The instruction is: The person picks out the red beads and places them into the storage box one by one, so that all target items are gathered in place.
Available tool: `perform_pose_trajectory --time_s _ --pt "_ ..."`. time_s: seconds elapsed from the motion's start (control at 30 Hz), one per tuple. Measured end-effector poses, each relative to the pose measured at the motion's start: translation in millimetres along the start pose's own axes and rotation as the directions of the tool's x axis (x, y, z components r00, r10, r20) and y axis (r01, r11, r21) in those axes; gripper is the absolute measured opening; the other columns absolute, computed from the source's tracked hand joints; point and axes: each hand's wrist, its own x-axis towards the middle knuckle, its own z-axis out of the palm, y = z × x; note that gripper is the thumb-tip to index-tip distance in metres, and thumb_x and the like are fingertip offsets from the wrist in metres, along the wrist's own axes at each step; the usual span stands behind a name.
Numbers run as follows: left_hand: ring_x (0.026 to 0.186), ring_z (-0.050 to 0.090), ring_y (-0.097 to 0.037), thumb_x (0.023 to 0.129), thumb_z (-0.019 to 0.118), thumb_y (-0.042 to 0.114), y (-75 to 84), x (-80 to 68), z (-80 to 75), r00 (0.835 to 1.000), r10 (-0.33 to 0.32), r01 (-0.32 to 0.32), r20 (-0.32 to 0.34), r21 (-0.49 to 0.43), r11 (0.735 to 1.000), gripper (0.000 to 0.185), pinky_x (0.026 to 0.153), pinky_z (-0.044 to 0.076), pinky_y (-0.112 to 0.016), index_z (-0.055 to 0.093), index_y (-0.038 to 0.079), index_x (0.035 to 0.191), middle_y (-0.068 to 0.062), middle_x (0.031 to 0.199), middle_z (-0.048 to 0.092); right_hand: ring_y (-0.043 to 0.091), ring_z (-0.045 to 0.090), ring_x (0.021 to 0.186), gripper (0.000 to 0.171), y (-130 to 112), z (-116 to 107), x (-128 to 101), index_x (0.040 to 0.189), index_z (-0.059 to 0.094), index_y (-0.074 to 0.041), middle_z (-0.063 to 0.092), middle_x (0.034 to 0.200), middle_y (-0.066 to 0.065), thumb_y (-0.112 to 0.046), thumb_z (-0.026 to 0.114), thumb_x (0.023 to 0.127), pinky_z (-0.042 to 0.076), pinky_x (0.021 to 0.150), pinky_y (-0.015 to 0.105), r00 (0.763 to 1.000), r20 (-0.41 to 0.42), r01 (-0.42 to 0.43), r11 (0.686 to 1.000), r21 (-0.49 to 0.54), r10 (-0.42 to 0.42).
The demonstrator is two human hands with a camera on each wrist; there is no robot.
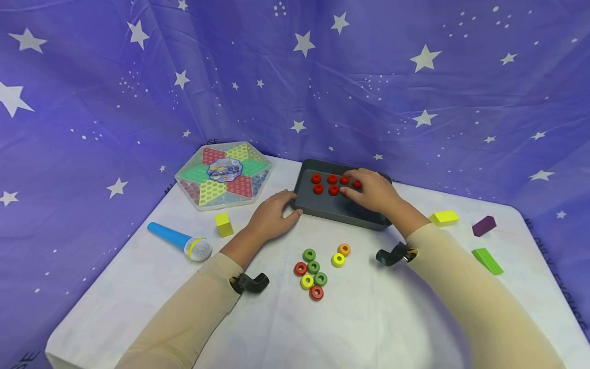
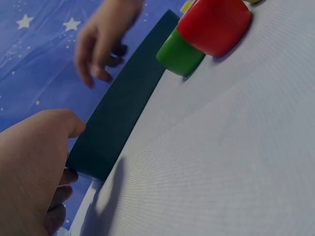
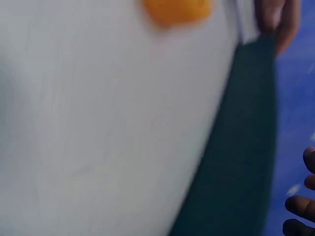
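Head view: a desk [image 1: 369, 328] covered in white cloth stands before a purple star-printed backdrop [image 1: 415, 92]. A dark grey rectangular tray [image 1: 322, 205] sits near the desk's far edge, about mid-width. Inside it lie red ring-shaped pieces [image 1: 333, 179] in two short rows. The right hand [image 1: 373, 192] reaches into the tray, its fingers curled and pinching a red ring at the end of the rows. The left hand [image 1: 272, 215] rests at the tray's left end, fingers relaxed, touching its wall. Nearer the front edge lies a loose cluster of green, red, yellow and orange rings [image 1: 315, 269]. A hexagonal clear plastic Chinese checkers board [image 1: 223, 174] lies toward the far left corner, with a blue toy microphone [image 1: 180, 241] and a yellow cube [image 1: 224, 224] near it.

Left wrist view: the left hand [image 2: 29, 167] touches the tray's end wall [image 2: 118, 113]; a green ring [image 2: 179, 54] and a red ring [image 2: 214, 22] lie close on the cloth.

Right wrist view: blurred; tray wall [image 3: 241, 162], an orange ring [image 3: 177, 11], fingertips [image 3: 300, 206] at the frame edge.
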Motion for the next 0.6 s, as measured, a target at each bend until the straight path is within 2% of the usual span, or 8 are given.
perform_pose_trajectory --time_s 0.1,0.2,0.33,0.47,0.6 --pt "0.145 0.044 -0.023 0.096 0.06 0.047 0.4 -0.1 0.2 1.0 0.0 0.0 0.0 -0.001 1.0 0.052 0.117 0.039 -0.046 0.061 0.016 0.138 -0.004 0.15 0.054 0.026 0.064 0.099 0.046 -24 -7 -10 0.134 0.064 -0.015 0.068 0.124 0.007 -0.042 0.068 0.096 0.055 0.083 0.047 0.998 -0.011 0.067 0.993 0.094 -0.066" --pt "0.144 0.044 -0.024 0.096 0.061 0.047 1.1 0.5 -0.7 1.0 -0.002 0.002 -0.001 0.002 1.0 0.052 0.116 0.04 -0.047 0.061 0.016 0.137 -0.005 0.149 0.055 0.019 0.062 0.087 0.043 -55 -9 -26 0.132 0.065 -0.017 0.07 0.115 0.005 -0.039 0.07 0.095 0.054 0.072 0.041 0.989 0.023 0.136 0.968 0.21 -0.144" --pt "0.144 0.045 -0.024 0.097 0.06 0.048 -0.5 0.4 -1.4 1.0 -0.005 0.005 -0.001 0.004 1.0 0.052 0.116 0.041 -0.048 0.061 0.017 0.138 -0.006 0.149 0.055 0.015 0.061 0.084 0.039 -96 1 -57 0.128 0.067 -0.02 0.07 0.106 -0.002 -0.035 0.075 0.093 0.055 0.07 0.035 0.967 0.095 0.197 0.934 0.299 -0.235" --pt "0.144 0.044 -0.024 0.097 0.059 0.049 -1.7 0.6 -1.7 1.0 0.001 -0.001 0.004 0.005 1.0 0.052 0.116 0.041 -0.047 0.06 0.018 0.138 -0.006 0.15 0.054 0.01 0.063 0.084 0.034 -120 22 -101 0.119 0.071 -0.022 0.068 0.098 -0.011 -0.039 0.077 0.09 0.054 0.073 0.028 0.943 0.118 0.277 0.93 0.242 -0.312" --pt "0.145 0.044 -0.024 0.097 0.058 0.05 -2.5 0.3 -2.2 1.0 0.005 -0.005 0.011 0.006 1.0 0.051 0.116 0.04 -0.046 0.06 0.018 0.138 -0.007 0.151 0.053 -0.001 0.058 0.086 0.03 -128 48 -140 0.111 0.073 -0.024 0.065 0.096 -0.016 -0.041 0.079 0.087 0.053 0.076 0.025 0.926 0.069 0.357 0.92 0.163 -0.371"
